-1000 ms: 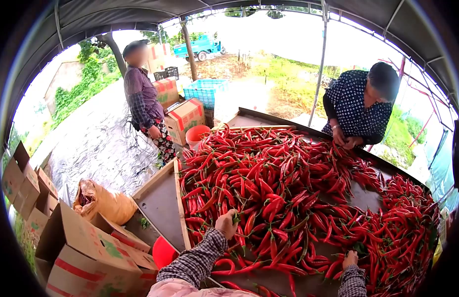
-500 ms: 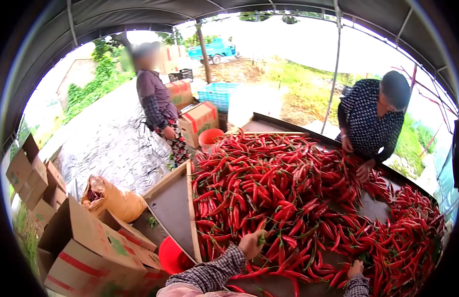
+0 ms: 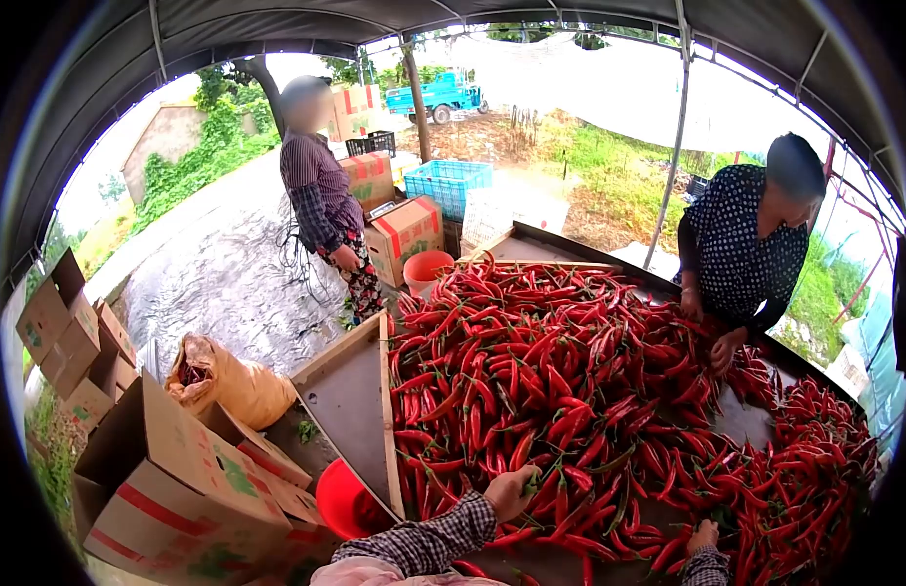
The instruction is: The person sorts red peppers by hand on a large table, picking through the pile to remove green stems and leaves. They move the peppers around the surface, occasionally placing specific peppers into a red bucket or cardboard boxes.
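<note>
A large heap of red chili peppers (image 3: 531, 381) covers most of the table in front of me. My left hand (image 3: 513, 491) is at the near edge of the heap, its fingers curled closed, with a bit of green at the fingertips. Farther right, my right hand (image 3: 704, 537) is low among the chilies with bent fingers, beside something dark green. What either hand grips is too small to make out. Both forearms wear checked sleeves.
Across the table a person in a dotted top (image 3: 751, 234) handles chilies; another person (image 3: 321, 186) stands at the back left. Open cardboard boxes (image 3: 180, 479), an orange sack (image 3: 228, 391) and a red bucket (image 3: 348, 500) are left of the wood-edged table (image 3: 350, 405).
My left hand has shifted slightly right and down in view. My right hand stays in nearly the same spot. The view has tilted a little, and the standing person has turned slightly.
</note>
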Demonstrator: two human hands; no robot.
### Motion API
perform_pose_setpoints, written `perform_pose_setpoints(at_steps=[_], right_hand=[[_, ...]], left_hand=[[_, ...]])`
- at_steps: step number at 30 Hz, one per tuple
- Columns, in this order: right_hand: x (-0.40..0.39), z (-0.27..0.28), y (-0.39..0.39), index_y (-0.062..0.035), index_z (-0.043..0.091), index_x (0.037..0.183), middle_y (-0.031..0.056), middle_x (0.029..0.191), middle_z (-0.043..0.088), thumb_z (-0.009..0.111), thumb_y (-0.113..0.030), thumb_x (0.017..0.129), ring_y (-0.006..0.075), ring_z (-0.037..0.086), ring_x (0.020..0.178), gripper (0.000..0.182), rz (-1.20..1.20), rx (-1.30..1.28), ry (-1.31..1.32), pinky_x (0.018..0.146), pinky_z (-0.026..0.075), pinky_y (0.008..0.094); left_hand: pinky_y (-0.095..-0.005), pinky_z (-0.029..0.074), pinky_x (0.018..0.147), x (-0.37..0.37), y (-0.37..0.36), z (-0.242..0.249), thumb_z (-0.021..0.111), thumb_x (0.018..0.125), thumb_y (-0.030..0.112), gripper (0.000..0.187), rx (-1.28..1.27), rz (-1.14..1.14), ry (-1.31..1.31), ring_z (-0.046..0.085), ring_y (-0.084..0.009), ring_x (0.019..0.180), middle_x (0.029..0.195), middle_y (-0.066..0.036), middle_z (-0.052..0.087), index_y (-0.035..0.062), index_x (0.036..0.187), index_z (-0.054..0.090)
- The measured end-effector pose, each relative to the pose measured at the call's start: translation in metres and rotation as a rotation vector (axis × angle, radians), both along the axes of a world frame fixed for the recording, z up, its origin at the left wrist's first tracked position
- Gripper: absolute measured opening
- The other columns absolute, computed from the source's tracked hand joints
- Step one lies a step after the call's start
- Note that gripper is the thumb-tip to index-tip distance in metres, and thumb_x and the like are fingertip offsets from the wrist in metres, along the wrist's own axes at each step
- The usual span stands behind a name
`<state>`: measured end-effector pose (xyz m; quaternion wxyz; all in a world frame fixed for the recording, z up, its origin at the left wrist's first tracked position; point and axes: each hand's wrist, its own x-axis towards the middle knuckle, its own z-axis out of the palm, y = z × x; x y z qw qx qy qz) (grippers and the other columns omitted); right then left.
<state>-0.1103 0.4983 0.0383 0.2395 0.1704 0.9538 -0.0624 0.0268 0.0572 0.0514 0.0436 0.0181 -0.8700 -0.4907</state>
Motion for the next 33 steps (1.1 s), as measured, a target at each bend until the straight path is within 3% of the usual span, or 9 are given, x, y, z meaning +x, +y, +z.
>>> perform_pose_setpoints(at_steps=[3, 5, 8, 30, 33], right_hand=[[-0.002, -0.012, 0.008, 0.0055, 0.046, 0.113, 0.0242, 0.127, 0.038, 0.052, 0.003, 0.086, 0.0377, 0.042, 0.117, 0.028, -0.006, -0.009, 0.002, 0.1, 0.041, 0.0396], [-0.006, -0.035, 0.024, 0.0013, 0.05, 0.107, 0.0226, 0.122, 0.043, 0.062, -0.001, 0.078, 0.0374, 0.045, 0.113, 0.032, 0.029, 0.0, 0.116, 0.096, 0.042, 0.0398], [0.001, -0.01, 0.007, 0.0051, 0.047, 0.112, 0.0261, 0.128, 0.038, 0.055, 0.002, 0.084, 0.0381, 0.043, 0.117, 0.03, 0.053, -0.007, 0.073, 0.1, 0.041, 0.0389], [-0.009, -0.025, 0.016, 0.0025, 0.05, 0.105, 0.0238, 0.125, 0.042, 0.061, -0.001, 0.08, 0.0376, 0.045, 0.115, 0.028, -0.012, 0.003, 0.072, 0.097, 0.042, 0.0391], [-0.003, -0.003, 0.001, 0.0054, 0.048, 0.109, 0.0277, 0.134, 0.033, 0.055, 0.004, 0.083, 0.0387, 0.04, 0.121, 0.027, -0.043, -0.022, 0.018, 0.103, 0.039, 0.0386]], left_hand=[[-0.0415, 0.05, 0.067, 0.002, 0.004, -0.006, 0.061, 0.079, 0.001, 0.04, 0.015, 0.002, 0.071, 0.061, -0.0374, 0.08, 0.086, -0.022, 0.061, 0.0027, 0.116, 0.048], [-0.0417, 0.05, 0.067, 0.003, 0.005, -0.005, 0.061, 0.079, 0.002, 0.039, 0.028, 0.002, 0.115, 0.061, -0.0376, 0.08, 0.086, -0.022, 0.061, 0.003, 0.116, 0.048], [-0.0421, 0.049, 0.066, 0.003, 0.007, -0.001, 0.06, 0.079, 0.002, 0.037, 0.058, -0.005, 0.092, 0.061, -0.0383, 0.08, 0.086, -0.022, 0.061, 0.0037, 0.114, 0.049], [-0.0417, 0.046, 0.064, 0.008, 0.013, 0.008, 0.059, 0.08, 0.002, 0.035, 0.052, -0.058, -0.06, 0.059, -0.0362, 0.074, 0.082, -0.02, 0.059, 0.0048, 0.112, 0.047], [-0.0415, 0.047, 0.065, 0.009, 0.015, 0.003, 0.06, 0.08, 0.001, 0.037, 0.077, -0.073, -0.078, 0.059, -0.0363, 0.076, 0.084, -0.02, 0.059, 0.0047, 0.114, 0.047]])
